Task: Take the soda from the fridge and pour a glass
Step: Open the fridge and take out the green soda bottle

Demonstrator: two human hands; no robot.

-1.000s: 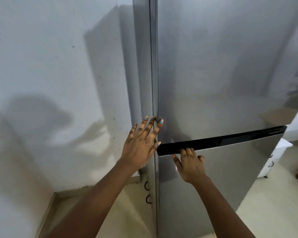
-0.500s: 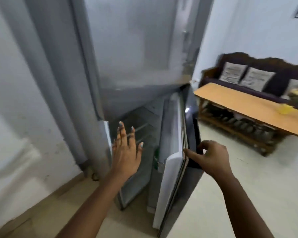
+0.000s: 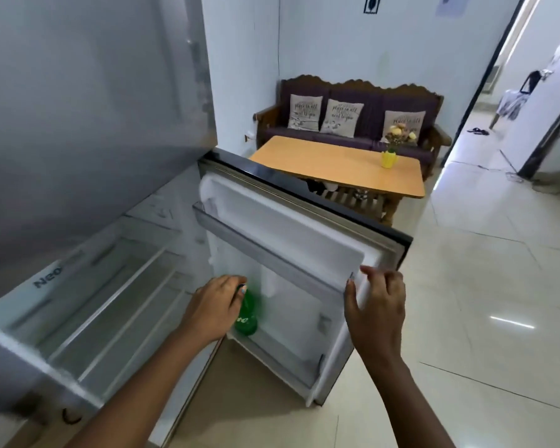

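The silver fridge (image 3: pixel 88 101) has its lower door (image 3: pixel 291 240) swung wide open to the right. A green soda bottle (image 3: pixel 247 315) stands in the door's bottom shelf. My left hand (image 3: pixel 212 307) is closed around the bottle's neck and cap. My right hand (image 3: pixel 377 307) grips the free edge of the open door. The inner shelves (image 3: pixel 110 295) of the fridge look bare. No glass is in view.
A wooden table (image 3: pixel 337 166) with a yellow flower pot (image 3: pixel 389 158) stands behind the door, with a cushioned bench (image 3: pixel 353 114) behind it. Tiled floor (image 3: pixel 482 286) spreads to the right toward a doorway (image 3: pixel 485 101).
The lower door went from shut to wide open. My left hand left the fridge's edge, reached in and closed on the bottle. My right hand stayed on the door's edge.
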